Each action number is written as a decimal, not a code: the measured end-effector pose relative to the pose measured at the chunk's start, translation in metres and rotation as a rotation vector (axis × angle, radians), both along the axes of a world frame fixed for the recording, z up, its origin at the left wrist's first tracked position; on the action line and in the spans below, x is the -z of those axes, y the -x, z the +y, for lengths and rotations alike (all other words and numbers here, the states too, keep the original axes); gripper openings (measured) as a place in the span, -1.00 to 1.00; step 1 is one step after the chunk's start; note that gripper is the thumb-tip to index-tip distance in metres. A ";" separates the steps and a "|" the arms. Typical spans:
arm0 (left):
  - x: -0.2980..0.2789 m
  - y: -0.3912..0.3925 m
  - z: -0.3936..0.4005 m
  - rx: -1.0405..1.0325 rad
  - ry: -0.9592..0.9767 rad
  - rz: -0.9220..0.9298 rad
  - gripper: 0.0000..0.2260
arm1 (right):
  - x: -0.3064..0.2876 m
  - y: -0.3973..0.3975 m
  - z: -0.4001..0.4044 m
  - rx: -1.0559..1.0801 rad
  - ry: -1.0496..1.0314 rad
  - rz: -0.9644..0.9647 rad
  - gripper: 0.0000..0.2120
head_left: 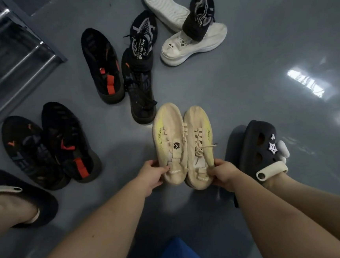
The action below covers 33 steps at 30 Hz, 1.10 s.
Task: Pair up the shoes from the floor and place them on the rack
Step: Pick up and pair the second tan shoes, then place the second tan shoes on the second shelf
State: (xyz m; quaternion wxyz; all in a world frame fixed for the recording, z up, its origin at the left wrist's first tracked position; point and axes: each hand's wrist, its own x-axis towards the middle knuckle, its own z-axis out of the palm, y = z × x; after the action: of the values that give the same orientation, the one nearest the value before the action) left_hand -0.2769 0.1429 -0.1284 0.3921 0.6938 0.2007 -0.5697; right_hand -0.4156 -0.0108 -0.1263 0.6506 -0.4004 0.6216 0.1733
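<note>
Floor: grey glossy floor (242, 77) is carrying glare patches beyond the right-hand fingers, and shoes are lying scattered past both hands.
Left hand: the left hand (151, 176) is curling thumb and fingers round the heel of the left beige sneaker (169, 141).
Right hand: the right hand (223, 174) is pinching the heel of the right beige sneaker (200, 144), fingers wrapped under it.
Pair: both beige shoes are pointing away from the fingertips, sides touching, toes level.
Doing it well: I'd say the pair is matched, so the hands are needing to keep the heels squeezed together while swinging toward the rack (10, 52), which is standing well beyond the left fingers.
Still waiting: black and orange sneakers (49, 147) are lying outside the left fingers; another black and orange sneaker (102, 64), black knit sneakers (141, 40) and white sneakers (190, 42) are lying far ahead of the fingertips.
Hard to make out: whether the soles are resting on the floor or lifting off it I cannot tell; the rack is being cut off by the edge, and the fingertips are hiding beneath the heels.
</note>
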 end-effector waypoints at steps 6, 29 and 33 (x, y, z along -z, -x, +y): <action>-0.006 -0.003 0.007 0.051 0.051 -0.004 -0.58 | -0.007 0.006 -0.013 0.030 -0.145 -0.077 -0.59; -0.167 -0.056 0.089 -0.206 0.400 -0.190 -0.79 | -0.160 -0.094 0.004 -0.349 -0.002 -0.399 -0.63; -0.213 -0.085 0.121 -0.243 0.427 -0.314 -0.84 | -0.208 -0.141 0.028 -0.507 0.043 -0.480 -0.68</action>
State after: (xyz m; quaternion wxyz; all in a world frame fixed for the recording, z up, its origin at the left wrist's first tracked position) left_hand -0.1923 0.2642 0.0847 0.6210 0.6461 0.0947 -0.4335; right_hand -0.2748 0.0175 0.0819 0.7059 -0.5849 0.3352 0.2172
